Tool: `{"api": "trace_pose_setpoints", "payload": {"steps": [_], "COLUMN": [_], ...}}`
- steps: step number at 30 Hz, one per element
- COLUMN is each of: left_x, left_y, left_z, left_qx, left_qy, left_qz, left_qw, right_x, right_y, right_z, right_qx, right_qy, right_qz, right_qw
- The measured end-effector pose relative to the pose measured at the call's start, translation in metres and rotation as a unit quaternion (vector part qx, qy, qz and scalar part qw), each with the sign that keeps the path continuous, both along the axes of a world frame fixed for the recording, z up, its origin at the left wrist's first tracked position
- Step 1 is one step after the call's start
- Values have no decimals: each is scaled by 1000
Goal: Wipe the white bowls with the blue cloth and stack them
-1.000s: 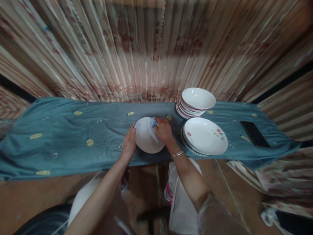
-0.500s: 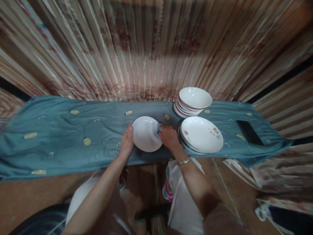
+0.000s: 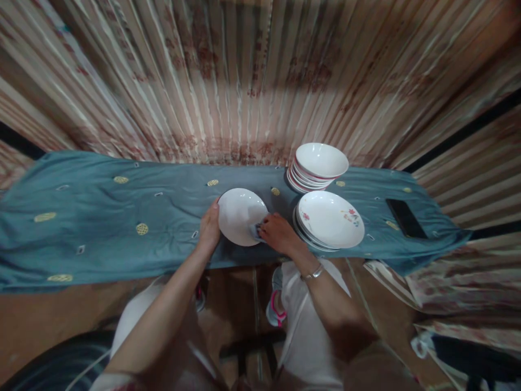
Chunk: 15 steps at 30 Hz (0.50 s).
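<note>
A white bowl (image 3: 239, 214) is tilted slightly above or on the blue cloth, its inside facing me. My left hand (image 3: 210, 227) grips its left rim, thumb along the edge. My right hand (image 3: 279, 233) is closed on a small grey-blue cloth (image 3: 257, 232) and presses it against the bowl's lower right inside. Whether the bowl's base touches the table cannot be made out. Close to the right hand stands a stack of white plates (image 3: 329, 220), the top one with a floral print.
A stack of white bowls (image 3: 319, 163) with red rims stands behind the plates. Farther right lies a black phone (image 3: 406, 218). The narrow table is covered with a blue patterned tablecloth (image 3: 101, 217); a pleated curtain (image 3: 244, 81) hangs along its back edge.
My right hand has moved the cloth down from the bowl's right side toward its lower right. The left hand keeps its hold on the rim. The whole view has shifted slightly.
</note>
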<state>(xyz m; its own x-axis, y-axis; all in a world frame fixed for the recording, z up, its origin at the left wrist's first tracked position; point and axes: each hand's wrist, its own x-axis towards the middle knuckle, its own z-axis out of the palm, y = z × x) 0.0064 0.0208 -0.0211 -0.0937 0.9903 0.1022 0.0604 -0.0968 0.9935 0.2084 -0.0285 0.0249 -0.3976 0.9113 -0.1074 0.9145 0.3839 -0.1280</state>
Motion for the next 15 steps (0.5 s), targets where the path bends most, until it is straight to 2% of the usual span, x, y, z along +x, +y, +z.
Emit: {"api": "trace_pose_setpoints", "payload": {"steps": [7, 10, 15], "left_x": [4, 5, 5], "left_y": [0, 0, 1], "left_z": [6, 5, 2], "left_qx": [17, 27, 24], "left_qy": [17, 5, -6], "left_qz": [-2, -11, -20], "left_qw": [1000, 1000, 999], "right_x": [-3, -14, -32], "right_y": [-4, -7, -10], "right_z": [7, 11, 16], "right_qx": [-121, -117, -82], "right_qy": [130, 171, 192], "right_qz": [66, 84, 75], "right_qw": [982, 975, 975]}}
